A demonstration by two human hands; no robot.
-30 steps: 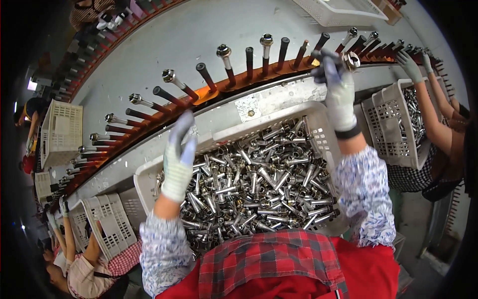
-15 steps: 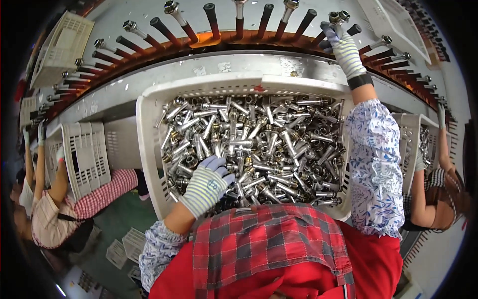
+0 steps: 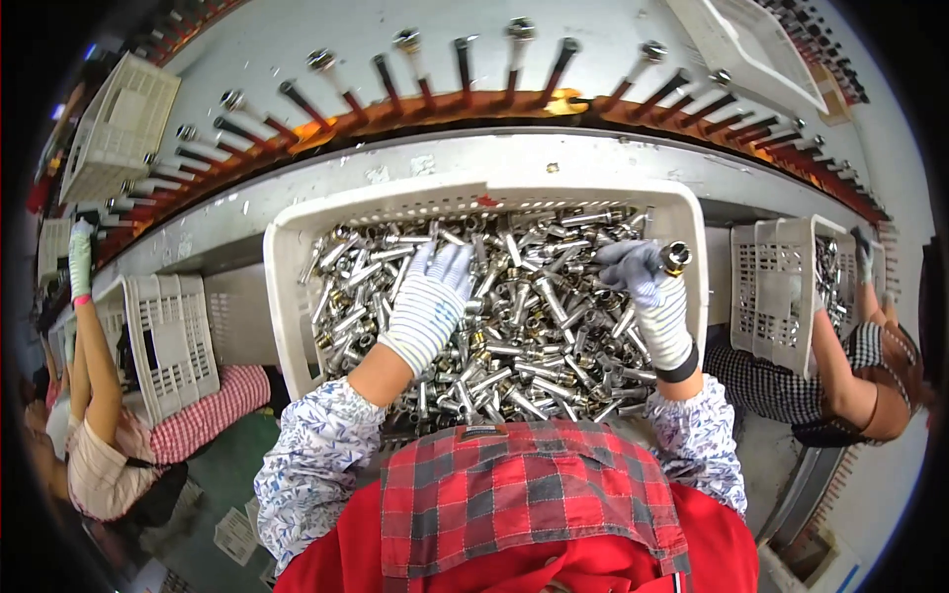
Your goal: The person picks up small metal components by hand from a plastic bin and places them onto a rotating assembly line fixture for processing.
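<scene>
A white plastic crate [image 3: 287, 296] in front of me is full of shiny metal fittings [image 3: 524, 336]. My left hand [image 3: 430, 301], in a striped white glove, lies flat on the pile with its fingers spread, touching the fittings. My right hand [image 3: 647, 287], in a grey and white glove, is over the right side of the crate and grips one metal fitting [image 3: 675, 258] between its fingertips. Beyond the crate runs a curved orange rail [image 3: 514, 104] with dark pegs, several of them capped with fittings.
A person sits at my left with a gloved hand [image 3: 79, 259] raised to the rail, beside an empty white crate [image 3: 163, 341]. Another person at my right reaches into a crate of fittings [image 3: 781, 292]. More white crates [image 3: 114, 124] stand on the grey table beyond the rail.
My right hand has come down from the rail to the crate and now holds a fitting. My left hand has slid up across the pile toward the crate's middle.
</scene>
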